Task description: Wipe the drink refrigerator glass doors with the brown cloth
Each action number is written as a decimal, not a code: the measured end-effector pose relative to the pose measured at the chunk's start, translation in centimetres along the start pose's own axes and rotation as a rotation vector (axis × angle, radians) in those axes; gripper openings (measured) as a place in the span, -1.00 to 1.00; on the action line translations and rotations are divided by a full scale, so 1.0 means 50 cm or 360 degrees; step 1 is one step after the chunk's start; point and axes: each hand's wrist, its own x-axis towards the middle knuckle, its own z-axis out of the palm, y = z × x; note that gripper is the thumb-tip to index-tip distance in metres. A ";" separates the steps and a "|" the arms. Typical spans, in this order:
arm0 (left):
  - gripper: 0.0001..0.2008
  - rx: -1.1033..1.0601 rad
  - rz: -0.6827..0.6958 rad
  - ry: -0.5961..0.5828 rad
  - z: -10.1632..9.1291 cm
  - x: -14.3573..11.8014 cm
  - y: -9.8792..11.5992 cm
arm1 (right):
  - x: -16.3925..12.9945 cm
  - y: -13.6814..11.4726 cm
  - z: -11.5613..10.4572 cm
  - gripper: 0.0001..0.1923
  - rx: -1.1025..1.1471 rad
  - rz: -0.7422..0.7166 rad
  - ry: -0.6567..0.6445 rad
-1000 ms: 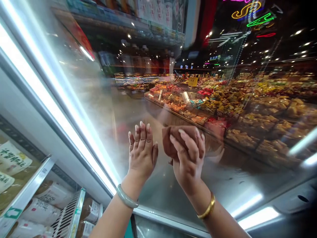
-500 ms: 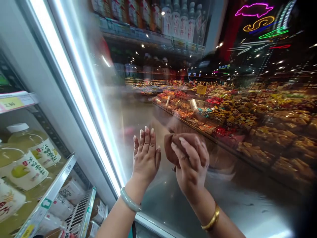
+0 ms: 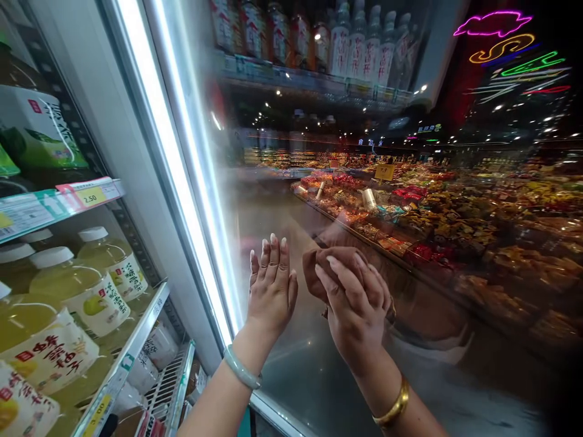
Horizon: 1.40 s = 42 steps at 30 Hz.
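Observation:
In the head view, a glass door [image 3: 314, 370] of a lit drinks cooler fills the middle and right. My left hand [image 3: 272, 285] lies flat against the glass, fingers stretched upward and holding nothing; a pale green bangle circles its wrist. Just to its right, my right hand [image 3: 357, 297] presses a bunched brown cloth [image 3: 315, 272] to the same pane, its fingers curled over the cloth. A gold bracelet is on that wrist. Part of the cloth is hidden under the fingers.
Cooler shelves with bottles of yellow drink [image 3: 86, 285] stand at the left, with a price tag [image 3: 91, 197] above them. A bright light strip [image 3: 182, 164] runs down the door's left side. Reflected bottles and heaped packaged goods [image 3: 419, 212] show in the glass.
The view has shifted, so the cooler shelves and light strip appear further right and more bottles show. Both hands stay almost in place, the right still on the cloth.

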 end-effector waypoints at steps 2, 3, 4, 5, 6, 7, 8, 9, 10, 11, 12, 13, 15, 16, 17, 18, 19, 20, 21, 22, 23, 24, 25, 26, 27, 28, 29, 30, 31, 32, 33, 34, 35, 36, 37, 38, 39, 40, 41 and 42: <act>-0.24 -0.0003 0.0012 -0.0019 0.003 -0.005 -0.001 | -0.021 -0.003 0.002 -0.67 -0.0021 -0.0043 0.0011; -0.24 -0.0006 0.0018 -0.0024 0.005 -0.006 -0.001 | -0.024 -0.004 0.006 -0.68 -0.0032 -0.0050 0.0021; -0.24 -0.0008 0.0024 -0.0027 0.006 -0.006 0.000 | -0.024 -0.005 0.010 -0.68 -0.0044 -0.0046 0.0028; -0.24 -0.0008 0.0028 -0.0028 0.007 -0.005 0.001 | -0.021 -0.004 0.014 -0.68 -0.0054 -0.0037 0.0029; -0.24 -0.0005 0.0031 -0.0026 0.007 -0.004 0.001 | -0.018 -0.003 0.017 -0.68 -0.0060 -0.0026 0.0027; -0.23 -0.0001 0.0032 -0.0025 0.007 -0.002 0.000 | -0.017 -0.002 0.021 -0.68 -0.0060 -0.0013 0.0026; -0.23 0.0003 0.0029 -0.0025 0.007 -0.001 -0.002 | -0.017 -0.001 0.025 -0.68 -0.0057 0.0003 0.0026; -0.23 0.0007 0.0023 -0.0026 0.007 0.000 -0.004 | -0.019 -0.001 0.029 -0.69 -0.0050 0.0020 0.0035; -0.23 0.0010 0.0012 -0.0028 0.007 0.001 -0.008 | -0.023 -0.003 0.034 -0.69 -0.0037 0.0041 0.0049; -0.23 0.0012 -0.0006 -0.0029 0.008 0.000 -0.013 | -0.029 -0.007 0.040 -0.69 -0.0018 0.0062 0.0061; -0.23 0.0013 -0.0024 -0.0030 0.009 -0.002 -0.019 | -0.034 -0.013 0.049 -0.69 0.0008 0.0074 0.0063; -0.24 0.0012 -0.0042 -0.0031 0.012 -0.004 -0.025 | -0.036 -0.022 0.059 -0.69 0.0045 0.0065 0.0055; -0.24 0.0005 -0.0065 -0.0022 0.020 -0.009 -0.038 | -0.028 -0.041 0.084 -0.67 0.0144 0.0000 -0.0003; -0.25 0.0001 -0.0069 -0.0011 0.024 -0.010 -0.045 | -0.016 -0.051 0.097 -0.66 0.0197 -0.0042 -0.0045; -0.25 -0.0004 -0.0067 0.0004 0.029 -0.010 -0.050 | 0.001 -0.058 0.109 -0.65 0.0241 -0.0078 -0.0079; -0.25 -0.0007 -0.0069 0.0020 0.032 -0.009 -0.055 | 0.020 -0.064 0.119 -0.64 0.0271 -0.0100 -0.0096; -0.25 -0.0010 -0.0073 0.0031 0.035 -0.006 -0.060 | 0.040 -0.067 0.125 -0.65 0.0286 -0.0109 -0.0096; -0.25 -0.0015 -0.0080 0.0032 0.036 -0.002 -0.063 | 0.058 -0.068 0.129 -0.65 0.0290 -0.0112 -0.0079; -0.25 -0.0021 -0.0087 0.0024 0.035 0.002 -0.066 | 0.070 -0.068 0.129 -0.65 0.0289 -0.0107 -0.0053; -0.24 -0.0027 -0.0094 0.0012 0.033 0.006 -0.069 | 0.076 -0.068 0.127 -0.65 0.0280 -0.0087 -0.0027; -0.24 -0.0033 -0.0098 -0.0001 0.030 0.010 -0.071 | 0.074 -0.068 0.123 -0.65 0.0266 -0.0057 -0.0009; -0.23 -0.0036 -0.0096 -0.0013 0.027 0.013 -0.074 | 0.066 -0.069 0.118 -0.65 0.0246 -0.0021 -0.0003; -0.23 -0.0036 -0.0092 -0.0018 0.023 0.014 -0.078 | 0.054 -0.072 0.115 -0.65 0.0223 0.0010 -0.0008; -0.22 -0.0032 -0.0091 -0.0016 0.020 0.013 -0.082 | 0.042 -0.076 0.113 -0.64 0.0206 0.0027 -0.0022; -0.22 -0.0026 -0.0096 -0.0012 0.018 0.012 -0.086 | 0.035 -0.081 0.114 -0.64 0.0202 0.0022 -0.0043; -0.22 -0.0019 -0.0108 -0.0007 0.016 0.009 -0.090 | 0.034 -0.086 0.118 -0.64 0.0214 -0.0009 -0.0066; -0.22 -0.0012 -0.0125 -0.0005 0.015 0.006 -0.094 | 0.044 -0.090 0.123 -0.64 0.0239 -0.0057 -0.0083; -0.22 -0.0007 -0.0145 -0.0007 0.014 0.005 -0.098 | 0.063 -0.093 0.130 -0.64 0.0264 -0.0103 -0.0078; -0.22 -0.0006 -0.0165 -0.0015 0.014 0.004 -0.100 | 0.092 -0.095 0.137 -0.64 0.0280 -0.0134 -0.0049; -0.22 -0.0008 -0.0178 -0.0027 0.012 0.005 -0.101 | 0.125 -0.096 0.144 -0.65 0.0282 -0.0149 0.0001; -0.21 -0.0017 -0.0187 -0.0035 0.011 0.008 -0.101 | 0.160 -0.095 0.151 -0.65 0.0262 -0.0111 0.0099; -0.21 -0.0028 -0.0192 -0.0035 0.009 0.012 -0.101 | 0.192 -0.093 0.156 -0.65 0.0228 -0.0058 0.0169; -0.21 -0.0042 -0.0199 -0.0027 0.007 0.017 -0.101 | 0.215 -0.092 0.159 -0.66 0.0205 -0.0046 0.0203; -0.21 -0.0055 -0.0207 -0.0013 0.006 0.021 -0.101 | 0.226 -0.091 0.160 -0.65 0.0186 -0.0048 0.0201; -0.20 -0.0065 -0.0213 0.0003 0.005 0.026 -0.102 | 0.225 -0.090 0.158 -0.65 0.0178 -0.0077 0.0161; -0.20 -0.0068 -0.0217 0.0017 0.004 0.030 -0.103 | 0.212 -0.088 0.153 -0.64 0.0180 -0.0125 0.0092; -0.20 -0.0064 -0.0214 0.0029 0.003 0.033 -0.104 | 0.189 -0.086 0.147 -0.64 0.0190 -0.0185 0.0008; -0.20 -0.0057 -0.0204 0.0037 0.003 0.035 -0.105 | 0.160 -0.084 0.140 -0.63 0.0207 -0.0240 -0.0074; -0.20 -0.0051 -0.0187 0.0041 0.002 0.038 -0.106 | 0.131 -0.080 0.132 -0.61 0.0229 -0.0299 -0.0153; -0.21 -0.0051 -0.0160 0.0040 0.000 0.041 -0.107 | 0.106 -0.075 0.124 -0.61 0.0268 -0.0346 -0.0207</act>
